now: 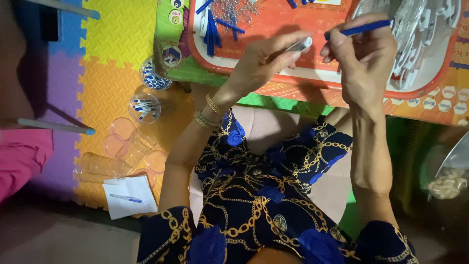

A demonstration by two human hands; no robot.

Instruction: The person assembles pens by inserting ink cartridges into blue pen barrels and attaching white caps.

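Note:
My left hand (266,61) is closed around a clear pen barrel (299,45) with its open end pointing right. My right hand (364,51) pinches a thin blue pen refill (364,28), held level just right of the barrel's tip; the two are close but apart. Both hands hover over an orange tray (293,73) on a low green table (210,76). On the tray lie loose blue pen parts (215,27) at the left and a heap of white clear pen parts (420,34) at the right. Gold bangles (209,111) circle my left wrist.
Two clear cups of blue and white pen pieces (145,106) stand on the coloured foam mat (112,44) at the left. Empty clear cups (122,156) lie beside them. A white paper with a pen (128,196) lies lower. Pink cloth (22,156) shows at the far left.

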